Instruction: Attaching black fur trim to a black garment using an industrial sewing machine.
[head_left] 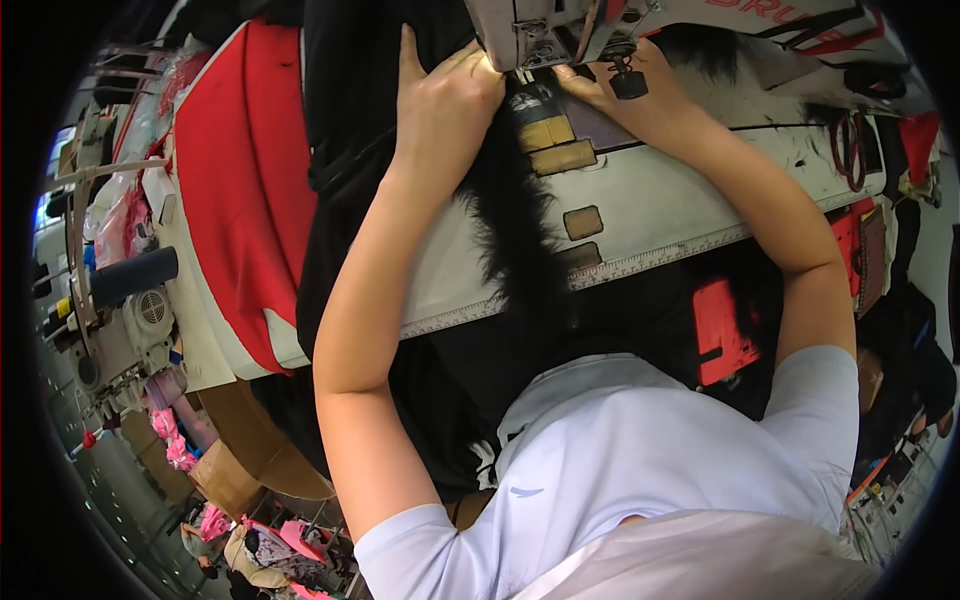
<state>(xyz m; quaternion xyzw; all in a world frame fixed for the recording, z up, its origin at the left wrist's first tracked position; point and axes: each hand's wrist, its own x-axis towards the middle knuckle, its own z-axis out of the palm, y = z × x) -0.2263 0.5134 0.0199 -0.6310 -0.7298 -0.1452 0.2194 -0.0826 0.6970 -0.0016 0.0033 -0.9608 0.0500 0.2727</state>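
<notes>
My left hand [450, 105] lies on black cloth [345, 120] just left of the sewing machine head [545, 35]. One of its fingers stretches away from the others, whose tips are hidden at the machine. A strip of black fur trim [515, 220] runs from the needle area down over the table's front edge, towards my lap. My right hand [650, 95] is on the other side of the needle area, one digit reaching in towards it. Machine parts and a black knob [628, 82] cover most of its fingers, so its grip does not show.
Red cloth [240, 170] is spread at the table's left end. A ruler strip [660, 260] follows the front edge of the white sewing table [670, 200]. Scissors with dark red handles [849, 150] lie at the right. Cardboard boxes [225, 475] stand lower left, with people beyond.
</notes>
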